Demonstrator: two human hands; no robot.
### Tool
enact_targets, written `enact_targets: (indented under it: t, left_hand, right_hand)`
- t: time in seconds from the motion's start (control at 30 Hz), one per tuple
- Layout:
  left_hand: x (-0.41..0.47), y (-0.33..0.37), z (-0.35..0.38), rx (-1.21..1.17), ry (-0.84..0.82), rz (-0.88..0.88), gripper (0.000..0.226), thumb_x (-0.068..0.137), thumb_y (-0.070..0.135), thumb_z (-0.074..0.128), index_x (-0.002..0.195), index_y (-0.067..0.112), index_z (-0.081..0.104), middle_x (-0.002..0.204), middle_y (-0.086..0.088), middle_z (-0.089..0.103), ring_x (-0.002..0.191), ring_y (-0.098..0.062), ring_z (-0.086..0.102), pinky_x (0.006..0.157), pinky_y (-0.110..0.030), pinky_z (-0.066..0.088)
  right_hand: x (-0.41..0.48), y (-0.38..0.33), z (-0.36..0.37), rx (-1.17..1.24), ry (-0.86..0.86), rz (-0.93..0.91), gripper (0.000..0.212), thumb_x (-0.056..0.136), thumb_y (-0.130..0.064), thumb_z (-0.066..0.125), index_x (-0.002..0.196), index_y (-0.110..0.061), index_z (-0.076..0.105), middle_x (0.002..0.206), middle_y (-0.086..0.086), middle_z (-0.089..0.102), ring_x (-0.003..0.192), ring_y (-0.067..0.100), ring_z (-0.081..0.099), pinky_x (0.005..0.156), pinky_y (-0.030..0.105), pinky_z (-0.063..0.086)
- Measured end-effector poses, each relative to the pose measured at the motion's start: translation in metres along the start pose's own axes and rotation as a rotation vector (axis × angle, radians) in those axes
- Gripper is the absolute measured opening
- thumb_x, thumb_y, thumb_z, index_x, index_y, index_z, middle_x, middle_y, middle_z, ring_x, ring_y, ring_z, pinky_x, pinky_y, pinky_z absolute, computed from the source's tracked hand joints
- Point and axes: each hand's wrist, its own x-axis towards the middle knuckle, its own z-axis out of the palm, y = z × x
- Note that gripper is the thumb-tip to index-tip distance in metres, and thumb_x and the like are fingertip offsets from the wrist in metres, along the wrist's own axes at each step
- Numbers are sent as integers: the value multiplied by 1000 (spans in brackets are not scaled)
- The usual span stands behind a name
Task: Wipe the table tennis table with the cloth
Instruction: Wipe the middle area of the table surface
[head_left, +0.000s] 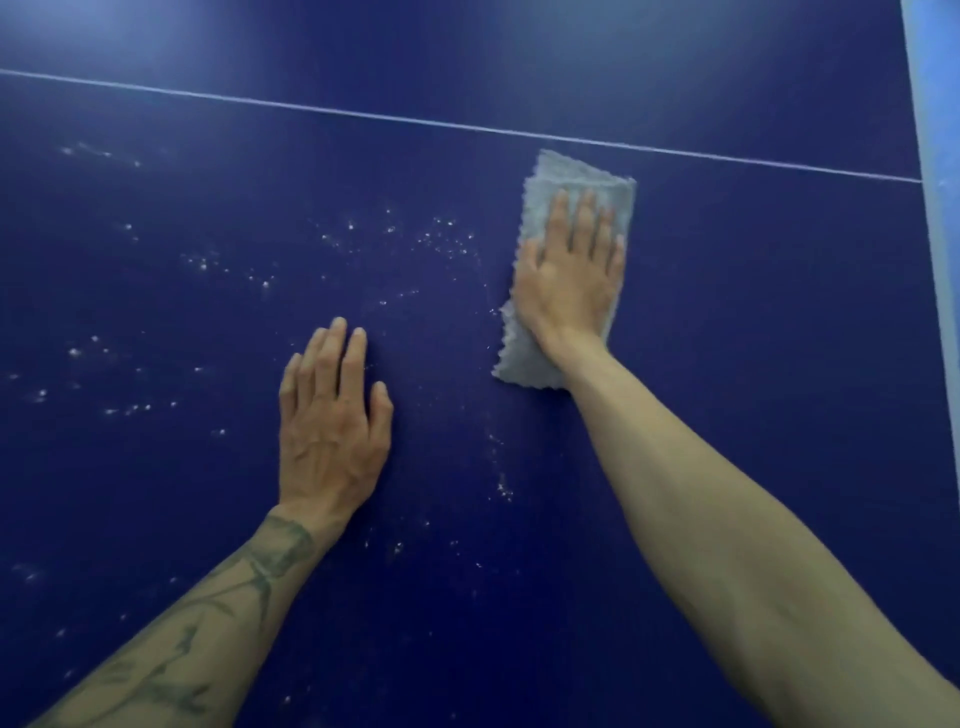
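The dark blue table tennis table fills the view. A folded grey cloth lies flat on it, right of centre, just below the thin white centre line. My right hand presses flat on the cloth, fingers stretched out and pointing away from me. My left hand rests palm down on the bare table surface, lower and to the left of the cloth, holding nothing. White specks of dust are scattered over the surface left of the cloth and around my left hand.
The table's pale edge stripe runs down the far right side. The surface right of the cloth shows few specks. More dust patches lie at the far left.
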Motion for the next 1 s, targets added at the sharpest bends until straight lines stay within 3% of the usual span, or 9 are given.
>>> enact_targets:
  t: [0.1,0.2,0.37,0.5,0.63,0.73,0.87,1.0]
  left_hand:
    - [-1,-13,5,29,-4,10,57,107,28,40,158,2,39,167,-16,32,157,-32,28,129,-52,19]
    - [1,-16,9,15,11,14,56,107,28,40,157,5,39,167,-14,33,157,-30,27,130,-50,17]
    - [2,-16,7,-8,7,-2,57,106,28,41,157,6,40,167,-12,32,157,-28,26,131,-49,16]
    - [1,-17,9,-5,24,-1,56,105,28,43,157,6,42,167,-12,34,157,-28,27,131,-49,17]
    - [2,-18,9,5,27,5,57,104,28,43,157,6,41,166,-13,34,156,-29,28,129,-50,19]
    - [2,-18,8,9,26,12,58,104,29,42,158,6,40,167,-13,34,156,-30,29,129,-52,20]
    - [1,-21,10,6,8,-1,58,105,29,41,158,6,39,167,-13,32,157,-29,27,130,-51,18]
    - [1,-21,8,23,-9,7,58,105,29,41,158,6,39,167,-13,32,157,-30,27,130,-51,18]
  right_hand:
    - [-17,-45,20,-19,-53,-245,67,110,-43,21,171,-23,5,179,6,-4,165,25,-6,134,48,-2]
    - [-38,-36,26,-43,-83,-422,68,107,-46,21,171,-26,11,179,2,1,165,22,-2,134,44,-2]
    - [-7,9,7,-49,-35,-176,66,109,-44,22,171,-27,7,179,2,-3,165,22,-5,134,46,-1]
    - [22,-41,13,-10,2,-76,68,109,-42,23,171,-22,3,179,7,-5,165,27,-6,133,49,-1]
    - [-3,-96,28,-58,-73,-349,67,110,-44,25,171,-25,5,179,5,-3,165,25,-5,133,47,-2]
    - [-37,-76,32,-108,-93,-543,68,108,-46,25,171,-27,11,179,2,3,166,22,0,133,45,2]
    - [-24,-21,17,-113,-75,-286,67,108,-45,22,171,-29,6,180,0,-2,165,21,-4,134,44,-1]
    - [3,-56,19,-35,-15,-74,67,109,-42,22,171,-24,4,179,5,-5,165,25,-7,134,48,-2]
